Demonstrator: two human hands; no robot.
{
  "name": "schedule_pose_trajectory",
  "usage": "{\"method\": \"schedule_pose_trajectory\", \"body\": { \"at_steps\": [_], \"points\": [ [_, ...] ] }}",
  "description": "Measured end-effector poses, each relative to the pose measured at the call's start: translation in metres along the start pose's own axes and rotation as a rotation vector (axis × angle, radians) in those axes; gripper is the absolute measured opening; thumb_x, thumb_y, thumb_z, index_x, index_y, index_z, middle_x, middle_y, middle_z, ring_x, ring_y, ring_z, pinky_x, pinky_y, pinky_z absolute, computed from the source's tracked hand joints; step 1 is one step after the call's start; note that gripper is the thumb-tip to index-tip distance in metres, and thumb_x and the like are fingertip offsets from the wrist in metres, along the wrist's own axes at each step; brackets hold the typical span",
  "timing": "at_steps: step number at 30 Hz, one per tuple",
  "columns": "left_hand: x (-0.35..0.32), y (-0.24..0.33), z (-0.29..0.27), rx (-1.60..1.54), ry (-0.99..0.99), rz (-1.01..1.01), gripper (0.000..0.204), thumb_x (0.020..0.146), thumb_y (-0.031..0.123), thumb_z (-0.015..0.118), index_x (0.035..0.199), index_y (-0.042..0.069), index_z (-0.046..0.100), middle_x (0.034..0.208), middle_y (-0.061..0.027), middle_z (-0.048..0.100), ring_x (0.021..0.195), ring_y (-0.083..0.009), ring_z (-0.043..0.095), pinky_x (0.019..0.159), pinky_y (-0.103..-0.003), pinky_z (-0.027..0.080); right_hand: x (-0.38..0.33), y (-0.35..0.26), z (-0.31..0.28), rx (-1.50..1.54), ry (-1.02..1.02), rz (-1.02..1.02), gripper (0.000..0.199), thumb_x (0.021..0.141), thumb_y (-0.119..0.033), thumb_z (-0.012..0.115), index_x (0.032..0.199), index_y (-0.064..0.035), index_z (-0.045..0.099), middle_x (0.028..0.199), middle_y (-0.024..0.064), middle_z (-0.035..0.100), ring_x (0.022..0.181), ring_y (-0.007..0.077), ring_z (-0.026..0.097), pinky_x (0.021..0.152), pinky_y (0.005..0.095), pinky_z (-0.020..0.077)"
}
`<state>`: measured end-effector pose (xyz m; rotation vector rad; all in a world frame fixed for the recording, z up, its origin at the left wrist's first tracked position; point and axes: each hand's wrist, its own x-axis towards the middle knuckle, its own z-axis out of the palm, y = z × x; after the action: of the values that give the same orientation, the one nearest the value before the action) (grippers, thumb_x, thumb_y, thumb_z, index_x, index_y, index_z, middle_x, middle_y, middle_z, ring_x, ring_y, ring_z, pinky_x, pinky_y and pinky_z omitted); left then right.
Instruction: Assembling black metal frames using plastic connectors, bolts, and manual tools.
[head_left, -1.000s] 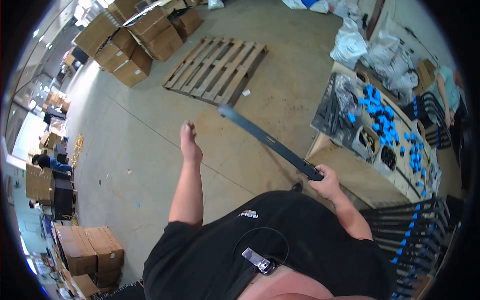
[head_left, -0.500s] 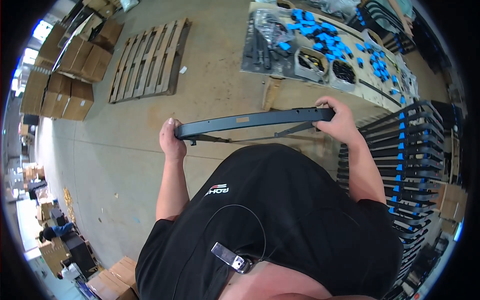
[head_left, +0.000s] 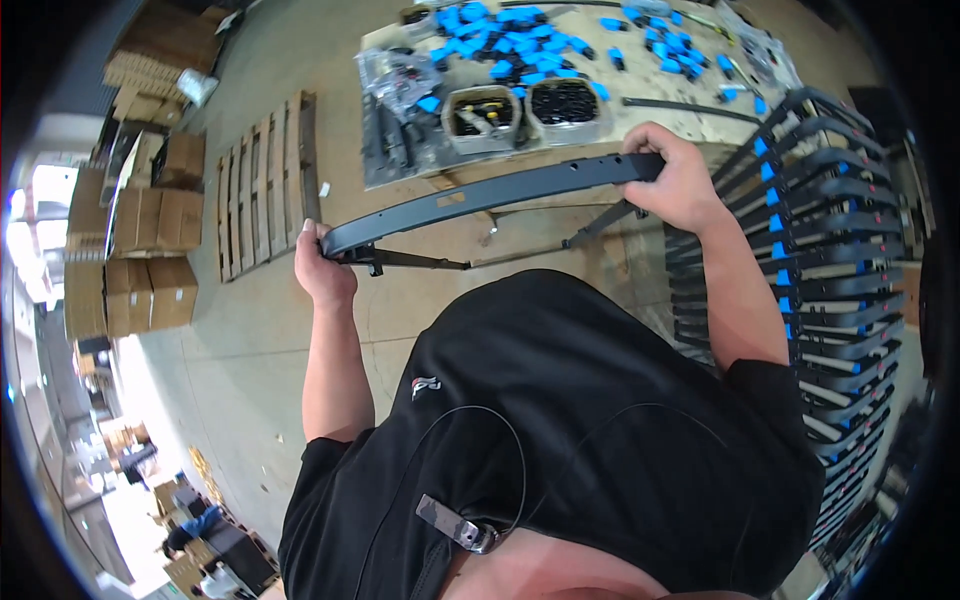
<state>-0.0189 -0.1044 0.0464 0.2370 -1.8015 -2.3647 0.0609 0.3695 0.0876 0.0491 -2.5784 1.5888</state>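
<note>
The area is a workshop with a concrete floor (head_left: 240, 380); a wooden pallet (head_left: 308, 165) lies on it at left, with cardboard boxes (head_left: 165, 215) stacked beyond. Ahead stands a worktable (head_left: 655, 90) bearing loose blue-and-black fittings (head_left: 520, 45), a clear plastic bag (head_left: 395, 80) and two tubs side by side: the left tub (head_left: 480, 145) contains mixed small parts, the right tub (head_left: 570, 133) black ones.

A black metal frame (head_left: 500, 196) is held in the air between the person's torso and the table's near edge. Its broad face bar is curved and bears several holes and a small pale rectangle, slot or label undetermined. Thinner arms extend below the bar.

The right hand (head_left: 672, 180) is closed around the bar's right end. The left hand (head_left: 322, 270) grips the opposite end, thumb uppermost; its fingers are largely hidden. At right, near the right forearm, similar black bars (head_left: 830, 250) with blue pieces stand in a row.
</note>
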Motion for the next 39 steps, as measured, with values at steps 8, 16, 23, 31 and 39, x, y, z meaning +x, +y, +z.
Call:
{"method": "schedule_pose_trajectory", "body": {
  "at_steps": [8, 16, 23, 31, 39],
  "points": [
    [0.046, -0.066, 0.069, -0.026, -0.024, -0.048, 0.033, 0.101, 0.027, 0.055, 0.071, 0.012, 0.051, 0.064, 0.0018, 0.046, 0.056, -0.0104, 0.04, 0.056, -0.028, 0.032, 0.015, 0.039, -0.053, -0.118, -0.017, 0.096, 0.034, 0.071, -0.005, 0.074, 0.102, -0.0068, 0.06, 0.086, 0.0013, 0.061, 0.082, 0.0113, 0.056, 0.076, 0.0292, 0.0485],
    [0.089, -0.073, 0.086, -0.029, -0.001, -0.107, 0.034, 0.099, 0.028, 0.057, 0.069, 0.013, 0.048, 0.062, 0.0017, 0.043, 0.055, -0.011, 0.039, 0.055, -0.028, 0.031, 0.068, 0.057, -0.048, -0.248, 0.0, 0.004, 0.034, 0.071, -0.009, 0.075, 0.102, -0.0064, 0.06, 0.086, 0.0059, 0.065, 0.077, 0.0172, 0.06, 0.073, 0.0319, 0.0506],
    [0.125, -0.072, 0.097, 0.043, 0.011, -0.136, 0.025, 0.097, 0.027, 0.061, 0.079, 0.009, 0.06, 0.07, 0.0026, 0.052, 0.058, -0.0082, 0.044, 0.053, -0.025, 0.032, 0.117, 0.043, -0.047, -0.345, -0.028, 0.138, 0.033, 0.071, -0.011, 0.08, 0.097, -0.0074, 0.06, 0.082, 0.0058, 0.064, 0.076, 0.0168, 0.06, 0.072, 0.0328, 0.0503],
    [0.183, -0.076, 0.117, 0.102, -0.038, -0.137, 0.023, 0.099, 0.026, 0.061, 0.088, 0.006, 0.063, 0.08, -0.0003, 0.056, 0.068, -0.0091, 0.052, 0.058, -0.023, 0.041, 0.184, 0.056, -0.029, -0.42, 0.035, 0.148, 0.034, 0.067, -0.015, 0.076, 0.097, -0.0094, 0.061, 0.086, 0.0104, 0.067, 0.08, 0.0281, 0.065, 0.074, 0.0379, 0.0509],
    [0.203, -0.087, 0.107, 0.139, -0.127, -0.104, 0.024, 0.099, 0.027, 0.06, 0.09, 0.005, 0.065, 0.078, 0.0039, 0.055, 0.068, -0.0059, 0.047, 0.056, -0.023, 0.036, 0.203, 0.051, -0.028, -0.498, 0.009, 0.182, 0.036, 0.065, -0.009, 0.076, 0.099, -0.0098, 0.065, 0.094, 0.0091, 0.065, 0.09, 0.0284, 0.063, 0.079, 0.0386, 0.0503]
  ]
}}
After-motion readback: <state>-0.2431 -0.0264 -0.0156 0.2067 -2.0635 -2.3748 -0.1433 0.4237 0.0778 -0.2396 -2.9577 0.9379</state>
